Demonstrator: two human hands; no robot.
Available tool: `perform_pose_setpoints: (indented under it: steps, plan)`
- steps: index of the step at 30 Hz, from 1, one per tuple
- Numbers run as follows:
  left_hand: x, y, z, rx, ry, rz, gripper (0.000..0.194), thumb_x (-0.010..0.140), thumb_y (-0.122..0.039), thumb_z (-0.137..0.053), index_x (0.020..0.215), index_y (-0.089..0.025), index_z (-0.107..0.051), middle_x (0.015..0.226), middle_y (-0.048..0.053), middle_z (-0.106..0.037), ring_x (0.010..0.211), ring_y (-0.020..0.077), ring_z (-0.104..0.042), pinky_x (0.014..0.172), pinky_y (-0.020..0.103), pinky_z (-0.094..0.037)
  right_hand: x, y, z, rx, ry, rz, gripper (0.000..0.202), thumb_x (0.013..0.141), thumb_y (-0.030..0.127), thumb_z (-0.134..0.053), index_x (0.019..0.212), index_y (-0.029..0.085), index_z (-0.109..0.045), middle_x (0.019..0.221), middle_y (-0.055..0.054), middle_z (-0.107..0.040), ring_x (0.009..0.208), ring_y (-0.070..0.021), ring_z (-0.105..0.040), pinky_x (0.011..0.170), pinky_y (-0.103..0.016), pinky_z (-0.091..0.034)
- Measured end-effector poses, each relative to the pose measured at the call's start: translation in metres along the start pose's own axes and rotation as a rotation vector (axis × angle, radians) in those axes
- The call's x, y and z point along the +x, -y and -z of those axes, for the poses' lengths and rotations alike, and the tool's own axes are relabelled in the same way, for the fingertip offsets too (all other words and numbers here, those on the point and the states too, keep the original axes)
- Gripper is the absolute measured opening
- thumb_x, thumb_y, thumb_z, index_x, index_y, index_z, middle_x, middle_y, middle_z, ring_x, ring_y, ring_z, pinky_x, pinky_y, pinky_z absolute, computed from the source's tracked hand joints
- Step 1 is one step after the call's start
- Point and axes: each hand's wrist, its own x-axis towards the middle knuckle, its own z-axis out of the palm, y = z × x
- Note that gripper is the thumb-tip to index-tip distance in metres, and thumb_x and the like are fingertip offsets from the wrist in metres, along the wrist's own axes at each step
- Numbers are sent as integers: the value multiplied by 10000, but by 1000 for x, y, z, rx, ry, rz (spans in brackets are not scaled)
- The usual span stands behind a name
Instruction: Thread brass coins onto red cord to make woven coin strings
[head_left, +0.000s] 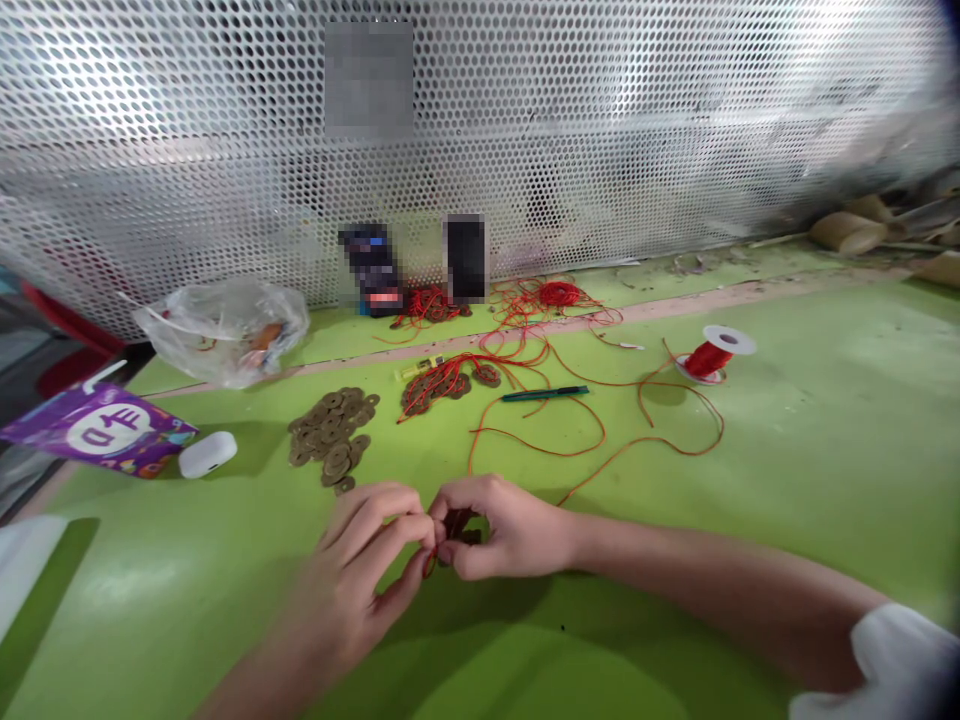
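My left hand (379,550) and my right hand (502,530) meet fingertip to fingertip above the green table. Between the pinched fingers runs a red cord (429,566), with a small loop hanging below the left fingertips. Dark coin-like pieces (471,537) show in the hollow of my right hand, mostly hidden by its fingers. From there the cord trails back over the table towards a spool of red cord (709,357). Left of the hands lies a heap of brown coins with holes (330,430). Coins tied with red cord (439,385) lie farther back.
A teal pen (545,394) lies among loose cord. Two phones (373,265) stand against the perforated metal screen (600,130). To the left are a plastic bag (225,330), a purple snack packet (105,430) and a white earbud case (208,455).
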Motion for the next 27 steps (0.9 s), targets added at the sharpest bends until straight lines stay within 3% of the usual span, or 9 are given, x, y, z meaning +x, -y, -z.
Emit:
perform_pose_setpoints:
  steps: [9,13,21,27]
  plan:
    - [2,-3,1,-28,21,-41,134,899,-91,-447,904,-206,-513,916,42,-534,942,196,-513,857,311,-438,0,-3,-3,257,-20,-51,64,845,196,-517,839,168,-460,739,13,-529,645,-81,-495,593,-196,-418]
    - [2,-3,1,-30,12,-27,133,903,-95,-445,910,-207,-517,925,44,-539,948,196,-519,840,305,-448,1,-3,-2,239,-24,-89,115,813,211,-589,864,159,-501,760,11,-548,669,-85,-513,629,-210,-430]
    - [2,-2,3,-19,9,22,131,888,-111,-469,882,-222,-539,899,33,-545,922,192,-536,794,297,-462,1,0,2,124,-19,9,87,767,122,-629,835,152,-583,793,4,-598,682,-90,-542,675,-215,-444]
    - [5,-3,3,-98,5,24,138,880,-79,-456,853,-207,-500,867,25,-552,906,183,-529,799,291,-439,3,-5,1,297,-49,-107,214,871,360,-577,880,154,-519,781,6,-539,674,-83,-505,636,-213,-415]
